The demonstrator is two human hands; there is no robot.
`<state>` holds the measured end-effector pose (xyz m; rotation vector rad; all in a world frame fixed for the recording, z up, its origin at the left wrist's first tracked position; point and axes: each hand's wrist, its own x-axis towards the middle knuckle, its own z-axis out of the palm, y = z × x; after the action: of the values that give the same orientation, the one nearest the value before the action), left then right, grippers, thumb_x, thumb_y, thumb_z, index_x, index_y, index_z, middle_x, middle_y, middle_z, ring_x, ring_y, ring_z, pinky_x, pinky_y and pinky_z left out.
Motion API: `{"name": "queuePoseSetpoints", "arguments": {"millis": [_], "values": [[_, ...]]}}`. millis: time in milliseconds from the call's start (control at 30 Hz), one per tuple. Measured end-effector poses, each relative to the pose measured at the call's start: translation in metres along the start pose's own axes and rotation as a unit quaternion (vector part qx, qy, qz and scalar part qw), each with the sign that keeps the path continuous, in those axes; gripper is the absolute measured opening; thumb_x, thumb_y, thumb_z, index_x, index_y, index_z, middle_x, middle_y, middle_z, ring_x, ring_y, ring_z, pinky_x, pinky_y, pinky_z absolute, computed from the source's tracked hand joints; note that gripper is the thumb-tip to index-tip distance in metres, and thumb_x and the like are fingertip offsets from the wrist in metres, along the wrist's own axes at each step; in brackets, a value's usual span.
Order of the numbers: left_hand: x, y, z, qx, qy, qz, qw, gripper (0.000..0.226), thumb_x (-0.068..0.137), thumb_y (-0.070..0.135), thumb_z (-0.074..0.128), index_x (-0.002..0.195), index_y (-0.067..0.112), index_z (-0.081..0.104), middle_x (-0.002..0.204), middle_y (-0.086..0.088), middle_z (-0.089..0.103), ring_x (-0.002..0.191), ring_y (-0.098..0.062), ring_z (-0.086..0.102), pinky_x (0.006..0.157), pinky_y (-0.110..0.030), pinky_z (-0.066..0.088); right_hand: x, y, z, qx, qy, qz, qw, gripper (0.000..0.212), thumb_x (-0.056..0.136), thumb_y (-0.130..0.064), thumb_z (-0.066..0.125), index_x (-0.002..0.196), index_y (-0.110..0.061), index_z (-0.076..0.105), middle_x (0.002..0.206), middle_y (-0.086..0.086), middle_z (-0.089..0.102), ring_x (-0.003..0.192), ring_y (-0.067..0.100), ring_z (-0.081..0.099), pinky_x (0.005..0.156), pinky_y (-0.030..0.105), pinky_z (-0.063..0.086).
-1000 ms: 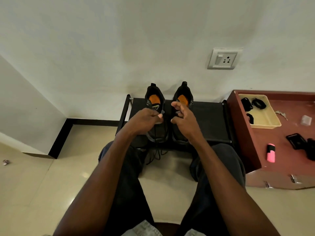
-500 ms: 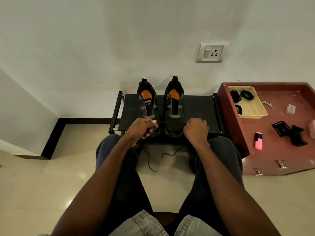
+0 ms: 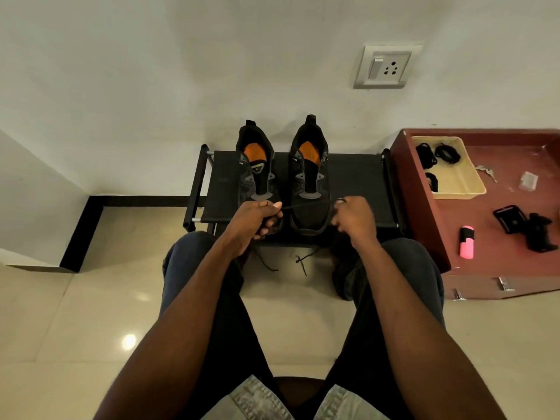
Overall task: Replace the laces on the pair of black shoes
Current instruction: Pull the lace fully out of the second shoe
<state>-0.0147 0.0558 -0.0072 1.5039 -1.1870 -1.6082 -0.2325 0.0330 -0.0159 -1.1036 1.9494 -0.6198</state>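
Two black shoes with orange insoles stand side by side on a low black rack (image 3: 357, 189), heels toward the wall: the left shoe (image 3: 254, 165) and the right shoe (image 3: 310, 177). Neither shows a lace in its eyelets. A black lace (image 3: 309, 204) runs taut over the right shoe's toe between my hands. My left hand (image 3: 257, 221) pinches one part of it, and my right hand (image 3: 353, 218) grips the other. The lace's loose ends (image 3: 301, 262) dangle below the rack's front edge toward the floor.
To the right stands a red-brown cabinet (image 3: 515, 268) bearing a cream tray (image 3: 466, 189) with coiled black laces (image 3: 445, 153), keys (image 3: 486, 171), a pink highlighter (image 3: 466, 245) and a black gadget (image 3: 527, 227). A wall socket (image 3: 385, 66) sits above. My knees flank the tiled floor (image 3: 60, 313).
Both hands drew back from the shoe tongues to the rack's front edge, then spread apart, stretching the lace taut. The lace ends now hang lower in front.
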Motion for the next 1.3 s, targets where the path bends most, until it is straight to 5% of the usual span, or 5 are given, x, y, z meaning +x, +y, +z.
{"name": "queuePoseSetpoints", "arguments": {"millis": [167,433,667,1000,1300], "values": [[-0.003,-0.003,0.004,-0.009,0.012,0.012,1.000,0.024,0.101,0.028,0.056,0.083,0.013,0.062,0.058,0.005,0.046,0.048,-0.007,0.035,0.043,-0.018,0.026,-0.011,-0.003,0.009,-0.100,0.010,-0.194,0.976,0.064,0.084,0.000,0.061,0.145,-0.014,0.047,0.142,0.000,0.049,0.131,0.020,0.046,0.102,0.028,0.046],[0.003,-0.002,0.015,-0.024,0.032,0.009,0.999,0.031,0.101,0.028,0.057,0.073,0.016,0.058,0.055,0.004,0.044,0.043,-0.007,0.033,0.039,-0.018,0.021,-0.017,-0.015,0.030,-0.019,-0.217,-0.225,0.950,0.019,0.103,-0.015,0.051,0.095,-0.022,0.068,0.078,-0.001,0.071,0.068,0.007,0.064,0.071,0.027,0.051],[0.003,-0.007,0.003,-0.003,-0.019,0.000,1.000,0.023,0.102,0.025,0.053,0.090,0.010,0.065,0.060,0.004,0.045,0.047,-0.007,0.035,0.042,-0.019,0.024,0.014,0.002,-0.005,0.009,0.158,-0.054,0.986,0.037,0.093,-0.006,0.050,0.128,-0.009,0.062,0.121,0.011,0.067,0.110,0.027,0.061,0.090,0.038,0.051],[0.005,-0.003,0.013,-0.042,-0.003,-0.003,0.999,0.026,0.102,0.027,0.054,0.081,0.013,0.061,0.057,0.003,0.044,0.045,-0.009,0.034,0.038,-0.019,0.021,-0.017,-0.016,0.029,-0.013,-0.212,-0.246,0.946,0.020,0.101,-0.008,0.051,0.104,-0.011,0.070,0.087,0.006,0.074,0.079,0.015,0.067,0.076,0.026,0.052],[0.002,-0.007,0.003,-0.046,0.002,-0.010,0.999,0.026,0.102,0.027,0.053,0.084,0.012,0.062,0.058,0.004,0.043,0.046,-0.007,0.033,0.040,-0.018,0.022,0.002,-0.003,-0.002,0.063,0.150,-0.096,0.982,0.041,0.089,0.003,0.051,0.127,-0.007,0.063,0.122,0.009,0.065,0.108,0.025,0.062,0.086,0.030,0.053]]}}
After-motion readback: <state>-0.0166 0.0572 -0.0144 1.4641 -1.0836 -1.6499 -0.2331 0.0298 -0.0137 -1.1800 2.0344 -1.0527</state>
